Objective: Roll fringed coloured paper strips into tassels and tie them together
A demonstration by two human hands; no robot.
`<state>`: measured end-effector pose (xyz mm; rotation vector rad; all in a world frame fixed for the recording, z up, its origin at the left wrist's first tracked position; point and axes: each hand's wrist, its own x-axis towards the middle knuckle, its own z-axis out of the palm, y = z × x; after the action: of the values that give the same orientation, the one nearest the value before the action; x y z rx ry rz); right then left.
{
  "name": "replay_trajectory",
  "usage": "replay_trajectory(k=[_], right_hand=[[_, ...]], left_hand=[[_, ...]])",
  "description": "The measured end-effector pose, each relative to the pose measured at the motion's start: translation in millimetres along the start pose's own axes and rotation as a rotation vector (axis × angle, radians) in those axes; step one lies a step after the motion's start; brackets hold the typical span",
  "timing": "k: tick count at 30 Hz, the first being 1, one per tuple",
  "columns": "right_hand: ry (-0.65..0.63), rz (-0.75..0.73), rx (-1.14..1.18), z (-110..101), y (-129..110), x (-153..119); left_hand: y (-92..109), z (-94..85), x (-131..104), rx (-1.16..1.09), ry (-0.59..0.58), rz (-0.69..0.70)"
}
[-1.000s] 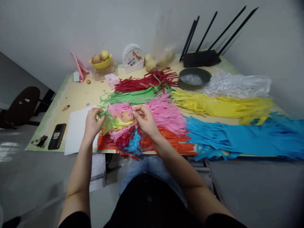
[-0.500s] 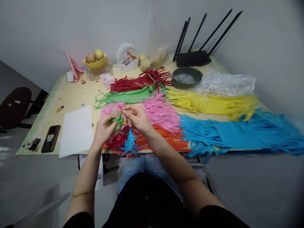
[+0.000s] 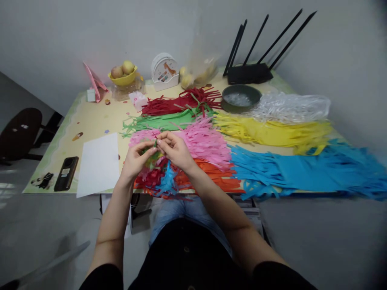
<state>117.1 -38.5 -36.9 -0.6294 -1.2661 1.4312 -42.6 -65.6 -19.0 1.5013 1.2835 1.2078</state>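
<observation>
My left hand (image 3: 136, 160) and my right hand (image 3: 174, 150) meet above the front of the table, fingers pinched together. Between their fingertips is a green paper tassel (image 3: 155, 143), mostly hidden, and a thin dark red tip (image 3: 154, 135) sticks up there. My left thumb and fingers close on the green piece from the left, and my right fingers pinch it from the right. Below the hands lie a blue tassel (image 3: 167, 181) and a crumpled red tassel (image 3: 151, 176). Pink fringed paper (image 3: 207, 143) and orange fringed paper (image 3: 208, 177) spread beside my right hand.
Behind are green fringe (image 3: 166, 120) and dark red fringe (image 3: 172, 104). To the right lie yellow fringe (image 3: 269, 131), blue fringe (image 3: 305, 171) and clear strips (image 3: 293, 106). A bowl (image 3: 241, 105), router (image 3: 249, 74), white sheet (image 3: 98, 165) and phone (image 3: 65, 174) also occupy the table.
My left hand has come closer to the right, and its fingertips now meet the right fingers at the green tassel. Less of the green shows. The view has shifted slightly.
</observation>
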Motion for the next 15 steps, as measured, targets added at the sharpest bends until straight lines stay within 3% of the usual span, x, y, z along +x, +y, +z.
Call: replay_trajectory(k=[3, 6, 12, 15], right_hand=[[0.095, -0.022, -0.123, 0, -6, -9], [0.082, -0.03, -0.257, 1, -12, -18], [0.056, 0.041, -0.298, 3, -14, -20], [0.046, 0.051, -0.277, 2, -13, -18]], left_hand=[[-4, 3.8, 1, 0.012, 0.144, 0.012], [-6, 3.4, 1, 0.071, 0.254, 0.054], [-4, 5.3, -2, 0.199, 0.283, 0.125], [0, 7.6, -5, 0.349, 0.313, 0.226]])
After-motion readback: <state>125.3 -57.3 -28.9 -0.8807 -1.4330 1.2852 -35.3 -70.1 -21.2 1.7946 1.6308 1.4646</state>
